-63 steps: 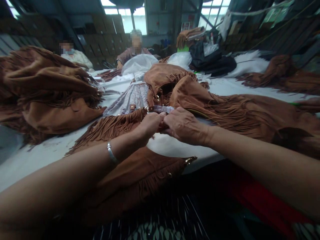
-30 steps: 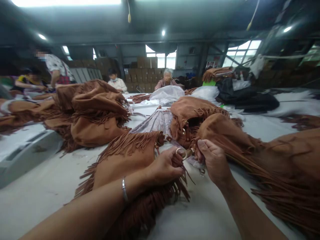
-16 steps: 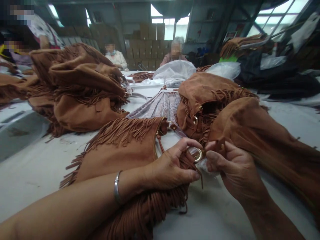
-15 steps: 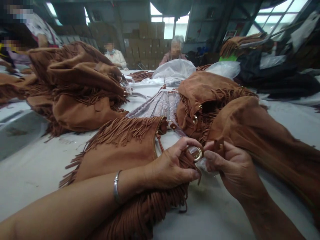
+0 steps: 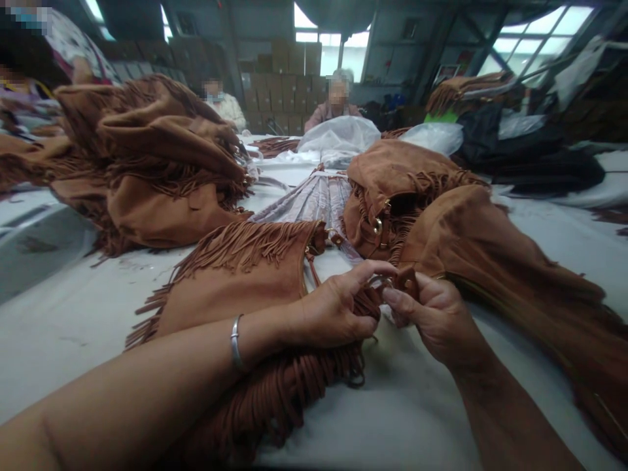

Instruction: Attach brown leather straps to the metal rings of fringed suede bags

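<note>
A brown fringed bag (image 5: 235,291) lies on the white table under my left forearm. My left hand (image 5: 338,307) is closed on the bag's right end, gripping a metal ring (image 5: 380,280) and the brown leather around it. Opposite it, my right hand (image 5: 432,314) pinches a brown leather strap end (image 5: 407,282) against the ring. The fingertips of both hands nearly meet, and the ring is partly hidden between them. A silver bracelet circles my left wrist.
More brown bags are heaped at the left (image 5: 157,170) and right (image 5: 490,242). Wrapped straps (image 5: 314,196) lie between them. Clear plastic (image 5: 343,137) and black cloth (image 5: 534,157) are farther back. Several people are across and to the left of the table.
My right hand has moved left, bringing the strap end up to the ring. The ring has turned and is more hidden. The view has shifted slightly.
</note>
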`<action>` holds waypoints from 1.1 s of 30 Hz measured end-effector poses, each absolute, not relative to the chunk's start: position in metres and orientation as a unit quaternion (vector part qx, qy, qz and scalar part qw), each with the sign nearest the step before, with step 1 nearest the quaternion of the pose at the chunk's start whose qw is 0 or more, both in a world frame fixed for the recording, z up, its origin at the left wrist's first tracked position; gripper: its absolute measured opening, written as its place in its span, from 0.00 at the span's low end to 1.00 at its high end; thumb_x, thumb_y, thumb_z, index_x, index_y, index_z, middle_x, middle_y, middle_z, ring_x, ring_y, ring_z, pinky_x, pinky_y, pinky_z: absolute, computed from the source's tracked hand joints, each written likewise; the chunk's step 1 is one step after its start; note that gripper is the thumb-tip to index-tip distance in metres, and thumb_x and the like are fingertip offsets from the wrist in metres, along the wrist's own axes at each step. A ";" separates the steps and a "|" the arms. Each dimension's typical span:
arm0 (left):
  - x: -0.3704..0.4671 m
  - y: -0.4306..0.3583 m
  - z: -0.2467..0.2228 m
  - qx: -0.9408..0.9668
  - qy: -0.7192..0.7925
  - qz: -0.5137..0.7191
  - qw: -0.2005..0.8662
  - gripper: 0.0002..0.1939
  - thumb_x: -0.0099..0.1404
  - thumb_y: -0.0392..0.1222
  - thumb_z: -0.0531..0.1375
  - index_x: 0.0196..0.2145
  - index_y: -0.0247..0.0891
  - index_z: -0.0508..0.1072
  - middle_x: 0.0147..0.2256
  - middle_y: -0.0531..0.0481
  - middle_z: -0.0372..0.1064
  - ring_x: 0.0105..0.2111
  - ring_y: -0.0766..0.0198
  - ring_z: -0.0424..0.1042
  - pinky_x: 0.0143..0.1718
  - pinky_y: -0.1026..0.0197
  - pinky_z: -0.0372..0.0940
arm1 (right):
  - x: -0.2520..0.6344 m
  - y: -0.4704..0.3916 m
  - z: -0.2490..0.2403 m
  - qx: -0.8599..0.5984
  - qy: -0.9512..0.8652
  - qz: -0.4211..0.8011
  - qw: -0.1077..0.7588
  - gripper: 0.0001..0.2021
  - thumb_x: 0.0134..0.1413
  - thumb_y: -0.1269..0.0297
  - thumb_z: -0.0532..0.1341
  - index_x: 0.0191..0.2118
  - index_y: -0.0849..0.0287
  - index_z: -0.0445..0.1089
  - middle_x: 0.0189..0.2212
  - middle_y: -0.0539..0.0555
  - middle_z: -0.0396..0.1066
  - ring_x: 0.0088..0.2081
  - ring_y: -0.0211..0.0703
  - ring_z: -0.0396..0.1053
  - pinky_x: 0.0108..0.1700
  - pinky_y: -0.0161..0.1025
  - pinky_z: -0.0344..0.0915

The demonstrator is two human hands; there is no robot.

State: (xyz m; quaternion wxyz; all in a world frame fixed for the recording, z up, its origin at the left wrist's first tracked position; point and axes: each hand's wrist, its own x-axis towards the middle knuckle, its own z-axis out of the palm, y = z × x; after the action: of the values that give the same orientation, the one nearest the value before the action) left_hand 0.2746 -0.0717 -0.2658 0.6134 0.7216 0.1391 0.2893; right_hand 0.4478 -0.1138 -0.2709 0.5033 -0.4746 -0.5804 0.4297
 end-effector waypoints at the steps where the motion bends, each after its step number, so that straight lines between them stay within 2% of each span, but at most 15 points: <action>1: 0.274 -0.072 -0.265 0.729 0.138 0.288 0.606 0.32 0.51 0.25 0.55 0.55 0.36 0.55 0.23 0.61 0.55 0.20 0.74 0.57 0.20 0.72 0.52 | 0.451 -0.114 -0.268 -0.469 -0.594 0.431 0.492 0.13 0.49 0.56 0.66 0.26 0.59 0.67 0.16 0.45 0.59 0.18 0.33 0.54 0.20 0.32 0.51; 6: 0.270 -0.072 -0.267 0.759 0.146 0.261 0.579 0.32 0.50 0.25 0.58 0.53 0.40 0.58 0.28 0.57 0.59 0.26 0.72 0.62 0.25 0.70 0.58 | 0.465 -0.118 -0.254 -0.453 -0.659 0.444 0.405 0.15 0.47 0.59 0.67 0.20 0.60 0.65 0.17 0.47 0.58 0.19 0.33 0.54 0.21 0.32 0.51; 10: 0.268 -0.074 -0.264 0.801 0.151 0.235 0.529 0.23 0.53 0.29 0.59 0.47 0.37 0.60 0.28 0.56 0.63 0.28 0.69 0.65 0.29 0.68 0.61 | 0.467 -0.120 -0.252 -0.465 -0.627 0.469 0.413 0.16 0.45 0.56 0.68 0.19 0.60 0.65 0.16 0.47 0.58 0.19 0.33 0.55 0.19 0.32 0.51; 13: 0.269 -0.079 -0.259 0.831 0.161 0.233 0.479 0.21 0.58 0.40 0.62 0.46 0.36 0.60 0.30 0.54 0.66 0.30 0.66 0.68 0.31 0.65 0.63 | 0.463 -0.120 -0.256 -0.473 -0.565 0.509 0.445 0.17 0.40 0.54 0.70 0.20 0.60 0.65 0.14 0.46 0.58 0.17 0.32 0.54 0.18 0.32 0.51; 16: 0.271 -0.085 -0.256 0.865 0.210 0.230 0.394 0.20 0.61 0.50 0.59 0.45 0.37 0.60 0.30 0.53 0.66 0.29 0.65 0.68 0.28 0.65 0.62 | 0.459 -0.119 -0.258 -0.465 -0.520 0.554 0.454 0.18 0.37 0.52 0.71 0.21 0.61 0.66 0.13 0.46 0.58 0.15 0.31 0.53 0.16 0.31 0.49; 19: 0.274 -0.091 -0.254 0.895 0.253 0.219 0.294 0.14 0.65 0.46 0.54 0.45 0.37 0.61 0.34 0.50 0.68 0.32 0.63 0.69 0.31 0.63 0.63 | 0.457 -0.119 -0.259 -0.455 -0.498 0.573 0.465 0.17 0.37 0.54 0.71 0.21 0.61 0.66 0.12 0.45 0.58 0.14 0.31 0.53 0.15 0.31 0.50; 24: 0.275 -0.097 -0.254 0.925 0.268 0.188 0.194 0.20 0.68 0.47 0.49 0.54 0.35 0.55 0.45 0.42 0.66 0.40 0.55 0.70 0.38 0.55 0.67 | 0.457 -0.121 -0.259 -0.438 -0.489 0.579 0.484 0.16 0.39 0.56 0.71 0.21 0.61 0.67 0.11 0.44 0.57 0.13 0.30 0.53 0.15 0.30 0.51; 29: 0.278 -0.100 -0.256 0.932 0.297 0.180 0.109 0.23 0.68 0.46 0.47 0.56 0.33 0.49 0.48 0.38 0.61 0.34 0.57 0.71 0.31 0.54 0.69 | 0.456 -0.121 -0.260 -0.437 -0.488 0.583 0.480 0.15 0.40 0.57 0.71 0.24 0.61 0.67 0.13 0.44 0.58 0.14 0.30 0.54 0.15 0.29 0.52; 33: 0.279 -0.100 -0.254 0.934 0.310 0.170 0.056 0.17 0.67 0.44 0.48 0.49 0.32 0.56 0.43 0.41 0.62 0.32 0.58 0.70 0.27 0.57 0.69 | 0.456 -0.120 -0.263 -0.440 -0.489 0.585 0.474 0.15 0.42 0.57 0.70 0.26 0.61 0.66 0.15 0.44 0.58 0.16 0.30 0.54 0.17 0.29 0.54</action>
State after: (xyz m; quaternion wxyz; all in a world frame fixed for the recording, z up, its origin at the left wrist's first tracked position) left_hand 0.2791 -0.0999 -0.2544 0.0563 0.9338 0.3098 0.1699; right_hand 0.4563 -0.1204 -0.2626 0.4744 -0.4404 -0.4886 0.5851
